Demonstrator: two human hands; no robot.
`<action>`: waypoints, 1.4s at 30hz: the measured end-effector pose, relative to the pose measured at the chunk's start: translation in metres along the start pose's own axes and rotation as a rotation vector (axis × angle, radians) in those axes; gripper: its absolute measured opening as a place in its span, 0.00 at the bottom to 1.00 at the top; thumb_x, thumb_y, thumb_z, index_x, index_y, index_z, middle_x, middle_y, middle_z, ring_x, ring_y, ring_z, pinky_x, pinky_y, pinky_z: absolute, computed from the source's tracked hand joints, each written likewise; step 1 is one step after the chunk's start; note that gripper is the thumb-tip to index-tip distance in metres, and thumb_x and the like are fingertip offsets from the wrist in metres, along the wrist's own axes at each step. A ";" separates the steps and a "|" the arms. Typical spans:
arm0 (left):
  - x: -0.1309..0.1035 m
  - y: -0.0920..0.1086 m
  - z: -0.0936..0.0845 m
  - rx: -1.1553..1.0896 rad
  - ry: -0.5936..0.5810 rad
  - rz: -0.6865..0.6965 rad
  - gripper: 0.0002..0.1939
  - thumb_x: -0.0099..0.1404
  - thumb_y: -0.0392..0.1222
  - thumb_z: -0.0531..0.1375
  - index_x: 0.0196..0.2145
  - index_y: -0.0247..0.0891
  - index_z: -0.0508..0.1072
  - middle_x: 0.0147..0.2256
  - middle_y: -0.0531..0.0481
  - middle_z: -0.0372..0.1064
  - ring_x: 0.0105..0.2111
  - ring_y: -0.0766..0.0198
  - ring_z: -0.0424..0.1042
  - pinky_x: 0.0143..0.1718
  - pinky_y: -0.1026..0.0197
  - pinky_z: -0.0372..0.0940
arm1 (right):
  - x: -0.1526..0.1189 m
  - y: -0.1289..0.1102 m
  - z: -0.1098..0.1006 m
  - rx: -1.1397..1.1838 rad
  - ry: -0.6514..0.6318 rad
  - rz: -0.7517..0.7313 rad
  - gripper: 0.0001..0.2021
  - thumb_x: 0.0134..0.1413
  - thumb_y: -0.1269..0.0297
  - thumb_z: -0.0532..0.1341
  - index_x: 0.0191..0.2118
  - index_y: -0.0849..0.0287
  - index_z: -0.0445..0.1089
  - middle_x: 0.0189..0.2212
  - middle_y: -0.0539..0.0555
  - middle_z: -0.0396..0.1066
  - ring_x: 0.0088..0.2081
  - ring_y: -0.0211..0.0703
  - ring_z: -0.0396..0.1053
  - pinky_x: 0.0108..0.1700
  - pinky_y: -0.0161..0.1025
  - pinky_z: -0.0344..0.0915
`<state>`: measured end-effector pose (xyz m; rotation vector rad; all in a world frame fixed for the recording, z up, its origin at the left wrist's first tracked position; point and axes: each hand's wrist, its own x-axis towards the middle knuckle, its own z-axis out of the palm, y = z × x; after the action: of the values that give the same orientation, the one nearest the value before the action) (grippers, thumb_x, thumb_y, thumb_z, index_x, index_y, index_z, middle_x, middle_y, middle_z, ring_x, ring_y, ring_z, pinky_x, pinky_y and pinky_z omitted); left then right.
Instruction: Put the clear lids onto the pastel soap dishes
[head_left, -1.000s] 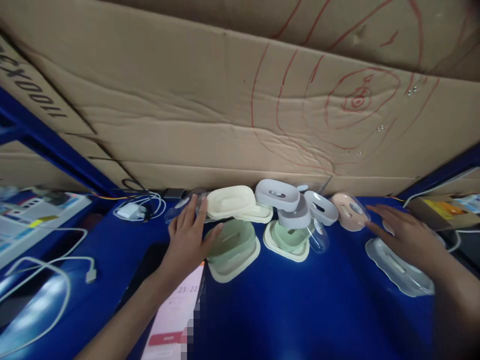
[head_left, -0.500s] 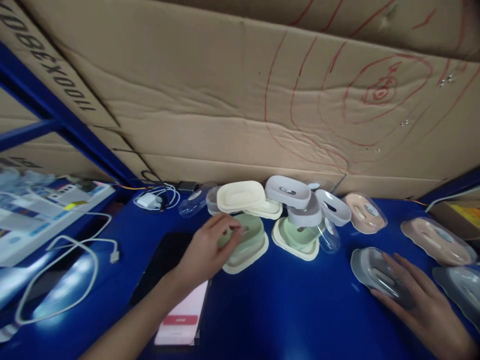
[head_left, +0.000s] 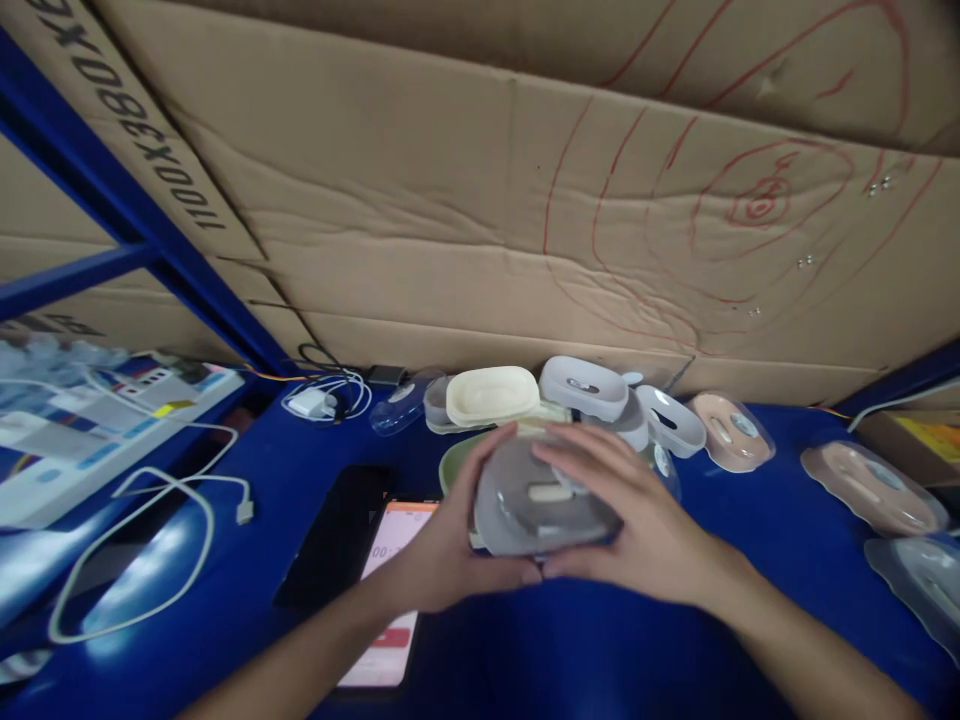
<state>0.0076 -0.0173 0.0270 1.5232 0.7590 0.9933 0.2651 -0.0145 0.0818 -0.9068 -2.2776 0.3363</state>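
Note:
Both hands hold a grey soap dish with a clear lid (head_left: 544,510), lifted above the table at the middle of the view. My left hand (head_left: 450,545) grips its left side, with the thumb along the near edge. My right hand (head_left: 637,510) wraps round its right side, fingers across the top. Behind it, a green soap dish part (head_left: 452,465) is mostly hidden. Farther back lie a cream tray (head_left: 493,393), a grey soap dish body (head_left: 583,388) and another grey part with a slot (head_left: 675,422).
Lidded peach soap dishes (head_left: 731,430) and a lidded grey one (head_left: 919,580) are at the right. A lit phone (head_left: 386,640) and a dark phone-like slab (head_left: 330,540) lie at the left, near a white cable (head_left: 206,540) and power strip (head_left: 45,490). Cardboard (head_left: 375,200) stands behind.
My right hand has brought the lidded grey soap dish from the right side of the table to the middle. My left hand has left the green dish and now grips the grey one too.

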 end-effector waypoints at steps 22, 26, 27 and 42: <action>0.023 -0.009 -0.042 0.051 0.443 0.053 0.54 0.59 0.62 0.75 0.74 0.47 0.57 0.68 0.39 0.65 0.65 0.39 0.70 0.63 0.46 0.71 | 0.076 0.026 0.021 0.116 -0.097 -0.171 0.19 0.72 0.54 0.65 0.65 0.42 0.72 0.60 0.50 0.78 0.63 0.46 0.73 0.69 0.51 0.64; 0.022 -0.014 -0.043 0.098 0.390 0.114 0.55 0.58 0.58 0.77 0.74 0.49 0.56 0.69 0.39 0.64 0.67 0.38 0.68 0.65 0.43 0.69 | 0.079 0.028 0.027 0.322 0.010 -0.142 0.09 0.70 0.61 0.67 0.52 0.48 0.81 0.47 0.50 0.84 0.51 0.43 0.80 0.60 0.47 0.70; 0.023 -0.015 -0.044 0.108 0.380 0.127 0.54 0.59 0.58 0.77 0.74 0.49 0.56 0.69 0.39 0.64 0.67 0.39 0.68 0.65 0.43 0.69 | 0.080 0.029 0.029 0.353 0.039 -0.136 0.07 0.69 0.62 0.68 0.50 0.49 0.81 0.45 0.50 0.84 0.49 0.43 0.80 0.58 0.47 0.71; 0.037 -0.027 -0.062 0.269 0.716 0.235 0.42 0.65 0.54 0.74 0.69 0.46 0.61 0.65 0.39 0.66 0.64 0.46 0.72 0.66 0.41 0.68 | 0.089 0.045 0.052 -0.028 0.298 -0.052 0.07 0.73 0.58 0.64 0.45 0.53 0.78 0.42 0.51 0.83 0.45 0.43 0.77 0.55 0.46 0.63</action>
<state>-0.0298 0.0479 0.0095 1.5022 1.2687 1.7101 0.2059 0.0791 0.0654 -0.8484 -2.0309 0.1355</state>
